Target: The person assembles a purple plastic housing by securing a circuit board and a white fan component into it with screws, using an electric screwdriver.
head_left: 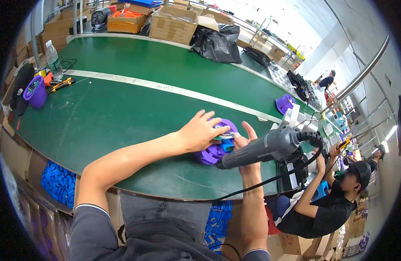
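Observation:
A round purple plastic housing (pixel 205 156) stands at the front edge of the green bench, with a blue part (pixel 227 145) inside it. My left hand (pixel 199 132) reaches over from the left, its fingers bent onto a round pale and green piece (pixel 224 135) at the top of the housing. From the right, my right hand (pixel 246 141) grips the housing's side, one finger sticking up. A grey corded power screwdriver (pixel 263 150) hangs in front of the right hand and hides part of its palm and fingers.
Another purple housing (pixel 35 92), a water bottle (pixel 53 61) and a yellow cutter (pixel 62 85) stand at the left. One more purple housing (pixel 285 103) lies to the right. Blue parts (pixel 58 182) fill a box below. A co-worker (pixel 324 213) sits close at right.

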A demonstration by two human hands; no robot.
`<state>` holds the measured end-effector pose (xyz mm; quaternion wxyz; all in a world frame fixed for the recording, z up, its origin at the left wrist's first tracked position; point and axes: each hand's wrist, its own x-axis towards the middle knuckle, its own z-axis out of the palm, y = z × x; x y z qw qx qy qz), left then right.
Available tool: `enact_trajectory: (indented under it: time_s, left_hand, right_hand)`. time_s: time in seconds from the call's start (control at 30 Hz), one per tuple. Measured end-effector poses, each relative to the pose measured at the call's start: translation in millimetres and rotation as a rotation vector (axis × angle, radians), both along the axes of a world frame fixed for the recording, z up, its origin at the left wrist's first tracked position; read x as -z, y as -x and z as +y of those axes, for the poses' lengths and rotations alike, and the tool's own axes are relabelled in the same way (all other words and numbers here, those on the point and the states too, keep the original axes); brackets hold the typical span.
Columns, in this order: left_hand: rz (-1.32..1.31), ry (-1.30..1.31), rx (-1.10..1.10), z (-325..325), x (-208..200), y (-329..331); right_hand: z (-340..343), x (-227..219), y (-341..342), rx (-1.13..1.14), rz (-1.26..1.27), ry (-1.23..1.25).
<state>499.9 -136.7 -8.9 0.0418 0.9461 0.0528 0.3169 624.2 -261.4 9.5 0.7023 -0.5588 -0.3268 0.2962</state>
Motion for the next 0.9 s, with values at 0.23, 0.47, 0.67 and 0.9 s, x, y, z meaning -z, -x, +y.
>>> enact_trajectory:
  time_s: [0.23,0.47,0.67,0.9]
  left_hand:
    - [-0.171,0.215,0.22,9,10,-18]
    - [-0.146,-0.031,0.089,6,17,-22]
    - [-0.055,-0.05,-0.037,12,20,-7]
    - [0.319,0.059,0.05,-16,-9,-3]
  right_hand:
    - [-6,-25,-17,-0.142,0.075,0.133]
    - [-20,-26,-10,-0.03,-0.128,0.162]
    - [-94,-62,-28,0.222,-0.103,-0.091]
    - [-247,4,-67,0.462,-0.143,0.073]
